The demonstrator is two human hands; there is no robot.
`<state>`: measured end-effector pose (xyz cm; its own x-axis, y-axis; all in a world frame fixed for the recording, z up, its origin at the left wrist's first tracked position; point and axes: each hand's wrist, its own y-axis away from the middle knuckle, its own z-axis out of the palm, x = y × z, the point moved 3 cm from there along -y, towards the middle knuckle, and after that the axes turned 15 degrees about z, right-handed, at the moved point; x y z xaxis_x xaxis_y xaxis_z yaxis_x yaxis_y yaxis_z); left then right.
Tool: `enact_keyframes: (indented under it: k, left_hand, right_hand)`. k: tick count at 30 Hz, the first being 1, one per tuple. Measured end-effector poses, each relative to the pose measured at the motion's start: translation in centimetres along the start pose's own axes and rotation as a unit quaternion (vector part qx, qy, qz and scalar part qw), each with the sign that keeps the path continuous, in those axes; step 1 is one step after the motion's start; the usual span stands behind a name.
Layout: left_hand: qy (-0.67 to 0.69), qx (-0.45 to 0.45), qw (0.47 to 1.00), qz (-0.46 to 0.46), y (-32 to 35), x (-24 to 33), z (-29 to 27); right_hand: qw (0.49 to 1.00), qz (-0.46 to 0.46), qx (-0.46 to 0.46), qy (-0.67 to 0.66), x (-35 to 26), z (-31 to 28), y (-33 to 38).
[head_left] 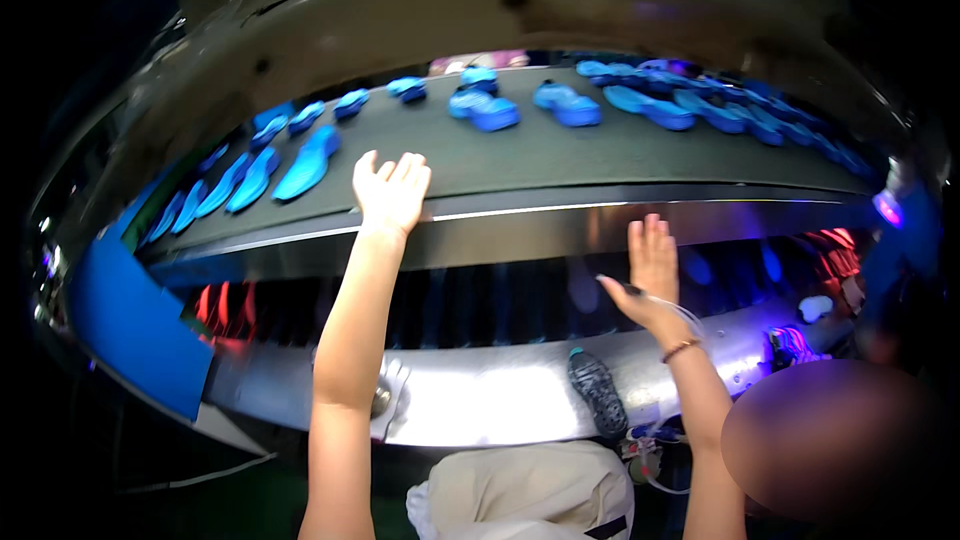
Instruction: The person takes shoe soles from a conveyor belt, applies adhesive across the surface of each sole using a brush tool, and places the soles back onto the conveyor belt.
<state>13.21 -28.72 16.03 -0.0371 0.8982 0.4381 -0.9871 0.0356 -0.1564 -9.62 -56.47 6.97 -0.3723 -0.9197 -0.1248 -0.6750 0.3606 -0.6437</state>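
My left hand reaches over the near edge of a dark conveyor belt, fingers apart and nothing in them. Closest to it on the belt is a blue shoe sole. Lower and to the right, my right hand is held up in front of the machine's metal front, its fingers stretched out and thumb spread, also holding nothing. A thin white cord runs by its wrist, beside a beaded bracelet. Below that hand, a black patterned shoe sole lies on the shiny metal ledge.
Several more blue soles lie spread along the belt, crowded at the right. Beneath it runs a dark lower opening with a red glow at both ends. A blue panel stands left. Another person's blurred head is close at lower right.
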Motion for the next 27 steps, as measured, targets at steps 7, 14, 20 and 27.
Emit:
enact_keyframes:
  k: [7, 14, 20, 27]
  left_hand:
    - [-0.568, -0.289, 0.738, 0.222, -4.7, -13.1, 9.5]
    - [-0.848, -0.271, 0.422, 0.17, -14.5, -17.0, 6.2]
    - [-0.795, -0.421, 0.388, 0.2, -14.5, -19.0, 8.5]
    - [-0.666, -0.557, 0.424, 0.257, -5.9, -22.9, 13.0]
  right_hand:
    - [0.997, -0.013, 0.072, 0.007, 3.3, 6.8, -0.8]
    - [0.989, -0.045, 0.133, -0.051, 2.2, 7.8, -1.0]
    - [0.989, -0.029, 0.135, -0.056, 2.2, 8.4, -0.8]
    - [0.989, -0.035, 0.126, -0.064, 1.9, 7.9, -1.0]
